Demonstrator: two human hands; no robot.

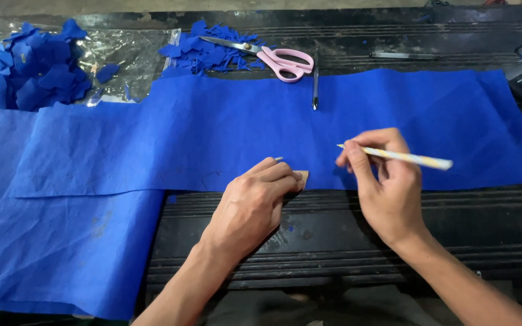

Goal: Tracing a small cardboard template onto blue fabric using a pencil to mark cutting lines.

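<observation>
A long blue fabric sheet [225,130] lies across a dark ribbed table [345,223]. My left hand [252,205] presses a small tan cardboard piece [302,177] flat against the fabric's near edge. My right hand [385,184] grips a pale patterned pencil [409,158], its tip lifted just right of the cardboard piece, a little above the fabric.
Pink-handled scissors [276,58] rest on blue fabric scraps [209,51] at the back. A dark pen [315,84] lies on the fabric's far edge, another pen [403,55] further back. A heap of cut blue pieces [34,66] sits on clear plastic at the back left.
</observation>
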